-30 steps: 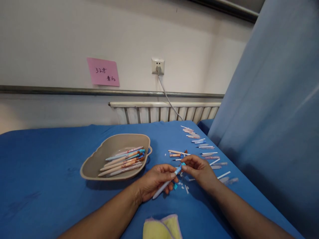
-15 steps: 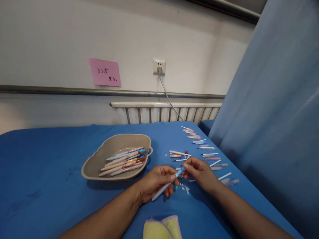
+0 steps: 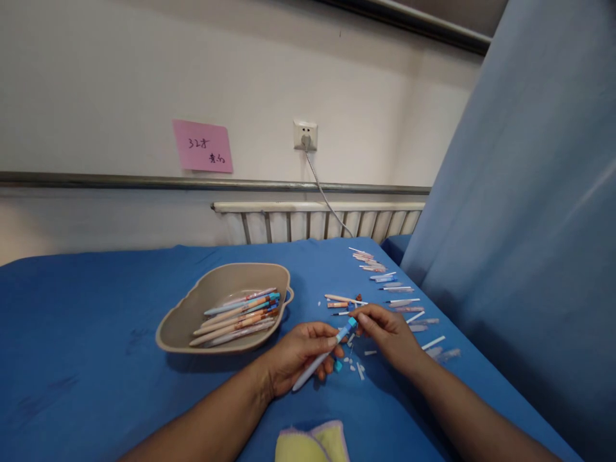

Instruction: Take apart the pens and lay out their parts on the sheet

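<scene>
A pale blue pen (image 3: 315, 367) lies slantwise in my left hand (image 3: 310, 353), whose thumb and fingers are closed around its barrel. Its light end points down toward me and its turquoise top (image 3: 352, 321) points up to the right. My right hand (image 3: 382, 328) is closed in a pinch at that top end, with fingertips partly hidden. Below the hands are a small turquoise piece (image 3: 337, 366) and several white bits (image 3: 360, 371) on the blue cloth. Pen parts, including an orange barrel piece (image 3: 338, 305), lie just beyond my right hand.
Left of my hands stands a beige basin (image 3: 176, 346) holding several pens (image 3: 235, 324). Refills and clear barrels (image 3: 402, 301) are spread along the right edge of the blue-covered surface. A folded yellow cloth (image 3: 312, 444) lies in front. A blue curtain (image 3: 520, 224) hangs at the right.
The turquoise top of the pen now shows clearly beside my right fingertips, where it was mostly covered before. My left hand keeps the same hold. The view has tilted slightly.
</scene>
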Demonstrator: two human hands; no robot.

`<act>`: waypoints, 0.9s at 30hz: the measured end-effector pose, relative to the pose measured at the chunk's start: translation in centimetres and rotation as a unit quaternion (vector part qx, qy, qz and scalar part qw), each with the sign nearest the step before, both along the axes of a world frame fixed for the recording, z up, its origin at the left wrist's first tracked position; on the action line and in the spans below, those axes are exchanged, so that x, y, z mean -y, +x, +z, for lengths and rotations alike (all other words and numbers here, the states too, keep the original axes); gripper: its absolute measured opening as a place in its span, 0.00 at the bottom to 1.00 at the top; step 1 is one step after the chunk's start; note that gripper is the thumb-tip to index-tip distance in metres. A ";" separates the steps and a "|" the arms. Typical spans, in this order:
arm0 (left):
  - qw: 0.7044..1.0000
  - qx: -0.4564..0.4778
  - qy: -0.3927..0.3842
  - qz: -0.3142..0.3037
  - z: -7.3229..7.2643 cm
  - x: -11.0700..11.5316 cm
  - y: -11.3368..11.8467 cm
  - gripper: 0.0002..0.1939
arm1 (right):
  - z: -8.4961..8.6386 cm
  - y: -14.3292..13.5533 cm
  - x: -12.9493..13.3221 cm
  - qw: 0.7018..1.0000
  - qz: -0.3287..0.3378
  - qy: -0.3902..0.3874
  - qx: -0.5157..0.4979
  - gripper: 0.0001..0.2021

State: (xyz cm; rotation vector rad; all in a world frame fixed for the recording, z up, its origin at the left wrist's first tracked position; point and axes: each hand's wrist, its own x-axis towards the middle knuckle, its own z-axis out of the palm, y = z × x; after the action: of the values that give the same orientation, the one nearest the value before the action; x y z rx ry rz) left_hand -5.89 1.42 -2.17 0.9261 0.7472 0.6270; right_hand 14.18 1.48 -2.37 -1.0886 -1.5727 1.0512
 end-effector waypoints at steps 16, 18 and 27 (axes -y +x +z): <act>1.000 0.006 0.010 -0.018 -0.1 0.3 0.0 0.14 | -0.1 -0.3 0.5 0.993 -0.015 0.011 0.113 0.19; 1.000 0.007 0.008 -0.012 -0.1 0.4 0.0 0.15 | -0.1 -0.3 0.7 0.992 -0.024 0.007 0.122 0.19; 1.000 0.015 -0.004 0.009 0.0 0.5 0.1 0.13 | -0.4 -0.7 0.8 1.000 0.005 0.002 0.027 0.15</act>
State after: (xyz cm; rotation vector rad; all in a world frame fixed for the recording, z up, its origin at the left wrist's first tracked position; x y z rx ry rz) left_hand -5.78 0.93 -2.17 0.9014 0.7309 0.6516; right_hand 13.50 0.71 -2.78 -1.1152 -1.6240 1.0315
